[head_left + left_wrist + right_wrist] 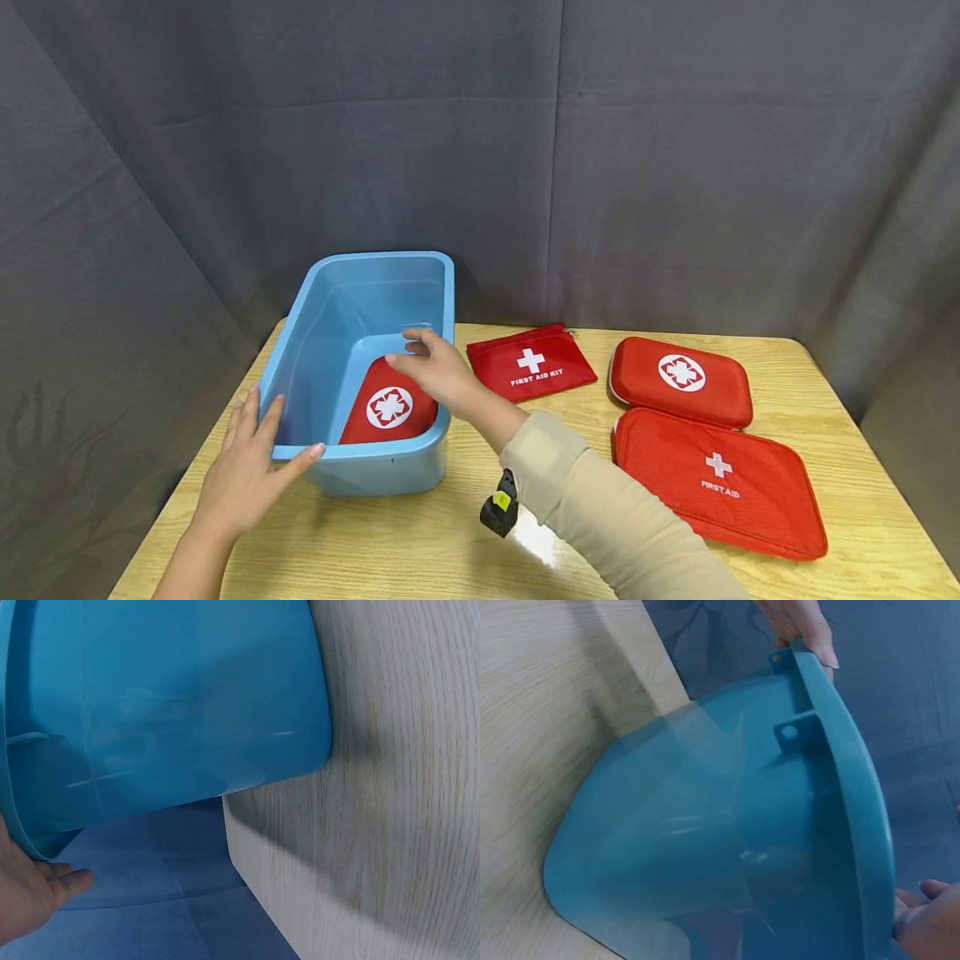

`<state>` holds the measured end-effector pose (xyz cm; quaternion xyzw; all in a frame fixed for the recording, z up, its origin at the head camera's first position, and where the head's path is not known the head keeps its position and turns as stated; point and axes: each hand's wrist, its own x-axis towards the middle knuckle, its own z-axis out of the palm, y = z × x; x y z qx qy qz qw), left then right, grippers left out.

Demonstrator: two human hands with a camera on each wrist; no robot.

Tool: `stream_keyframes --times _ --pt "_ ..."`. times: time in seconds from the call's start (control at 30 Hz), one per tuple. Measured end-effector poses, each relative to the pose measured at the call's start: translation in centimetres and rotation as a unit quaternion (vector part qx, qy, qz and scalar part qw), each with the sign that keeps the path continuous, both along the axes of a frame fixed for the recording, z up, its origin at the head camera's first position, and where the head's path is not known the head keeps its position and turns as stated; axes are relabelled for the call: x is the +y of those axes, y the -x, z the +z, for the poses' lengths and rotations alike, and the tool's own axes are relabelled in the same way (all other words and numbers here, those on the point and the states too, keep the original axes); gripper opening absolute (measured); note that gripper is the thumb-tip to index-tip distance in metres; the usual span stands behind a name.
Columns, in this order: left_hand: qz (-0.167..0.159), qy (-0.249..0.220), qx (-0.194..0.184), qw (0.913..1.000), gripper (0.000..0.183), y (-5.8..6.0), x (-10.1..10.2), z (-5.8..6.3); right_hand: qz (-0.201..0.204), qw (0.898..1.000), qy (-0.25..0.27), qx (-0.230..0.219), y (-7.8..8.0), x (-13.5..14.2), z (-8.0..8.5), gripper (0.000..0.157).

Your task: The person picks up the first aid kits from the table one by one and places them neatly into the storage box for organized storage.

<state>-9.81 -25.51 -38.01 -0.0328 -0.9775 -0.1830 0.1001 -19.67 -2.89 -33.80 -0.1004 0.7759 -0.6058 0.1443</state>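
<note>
Here, blue bin [358, 333] holding one red pouch [388, 407], left hand [247, 467] loose-fingered on rim, right hand [438, 371] slack above pouch.

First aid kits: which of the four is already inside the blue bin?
The hard red case with the round white emblem, under the right hand in the blue bin. The other three lie on the table.

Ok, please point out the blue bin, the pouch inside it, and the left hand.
blue bin [367, 468], head view, on its near outer wall.
pouch [390, 408], head view, on its white round emblem.
left hand [243, 475], head view, on the back of the hand by the bin's near rim.
</note>
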Motion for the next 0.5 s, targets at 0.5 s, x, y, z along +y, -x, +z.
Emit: stream_keyframes --times 0.5 --pt "-0.002 -0.002 0.003 1.0000 0.081 0.0 0.1 0.1 -0.024 0.997 0.070 0.007 0.7 4.3 -0.1 0.045"
